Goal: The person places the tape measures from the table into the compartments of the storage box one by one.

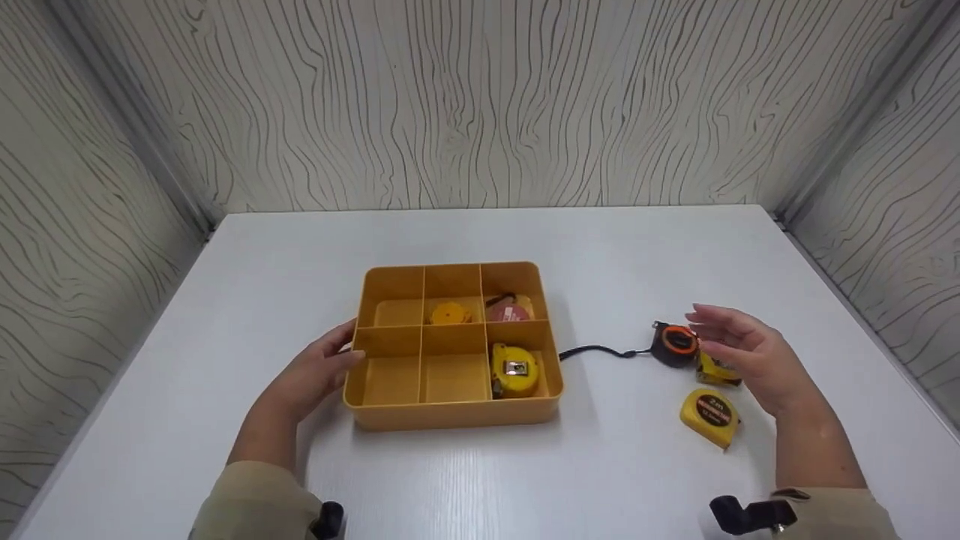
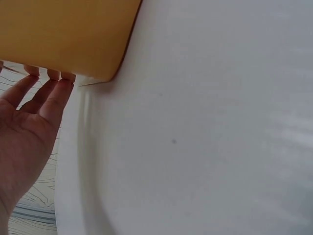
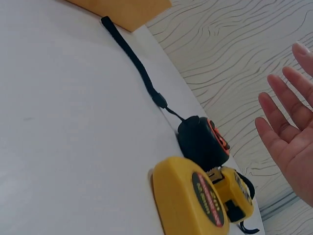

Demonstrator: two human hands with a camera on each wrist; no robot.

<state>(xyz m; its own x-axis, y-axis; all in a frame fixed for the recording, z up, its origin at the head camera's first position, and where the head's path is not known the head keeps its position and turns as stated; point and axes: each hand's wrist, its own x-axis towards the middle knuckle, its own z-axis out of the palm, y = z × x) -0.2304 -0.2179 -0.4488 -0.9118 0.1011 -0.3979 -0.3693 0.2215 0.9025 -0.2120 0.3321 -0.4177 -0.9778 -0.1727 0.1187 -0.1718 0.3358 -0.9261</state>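
My left hand (image 1: 319, 375) grips the left wall of a mustard-yellow divided box (image 1: 457, 416), its thumb over the rim; in the left wrist view its fingertips meet the box's side. My right hand (image 1: 750, 356) hovers with spread, relaxed fingers by the tape measures, holding nothing. Nearest it are a black and orange tape measure (image 1: 673, 345) with a wrist strap and a small yellow tape measure (image 1: 716, 370), partly hidden by the hand in the head view. A larger yellow tape measure (image 1: 709, 417) marked 2m lies nearer the front.
Inside the box, a yellow tape measure (image 1: 516, 371) occupies the front right compartment, a pink round item (image 1: 511, 312) the back right, and an orange-yellow round item (image 1: 450, 313) the back middle. The black strap (image 1: 600, 349) reaches the box's right side. Patterned panels (image 1: 480, 105) enclose the white table (image 1: 292, 240).
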